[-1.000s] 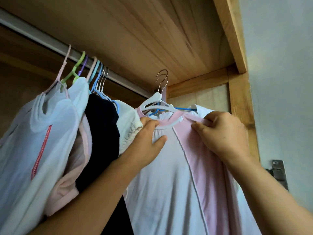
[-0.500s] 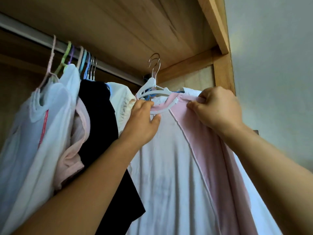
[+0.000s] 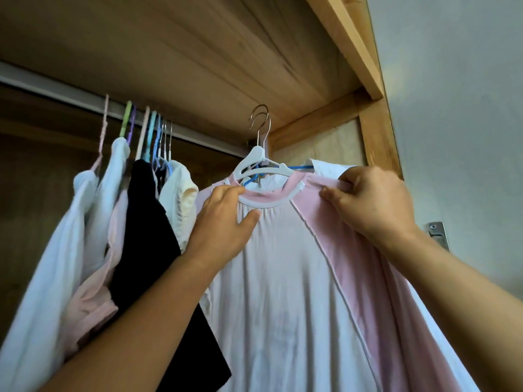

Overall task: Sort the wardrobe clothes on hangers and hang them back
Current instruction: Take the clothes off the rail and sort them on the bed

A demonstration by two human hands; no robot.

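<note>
- While the pink-and-white shirt (image 3: pixel 283 278) hangs on a white hanger (image 3: pixel 256 168) at the right end of the rail (image 3: pixel 70 99), both hands work at its collar
- The left hand (image 3: pixel 226 222) pinches the shirt's neckline, thumb in front, fingers curled behind the collar
- The right hand (image 3: pixel 370 202) grips the pink shoulder fabric, fingers curled tight on it
- A blue hanger (image 3: pixel 300 167) with a white garment sits just behind
- Further left on the rail hang a black garment (image 3: pixel 147 236) and several pale ones
</note>
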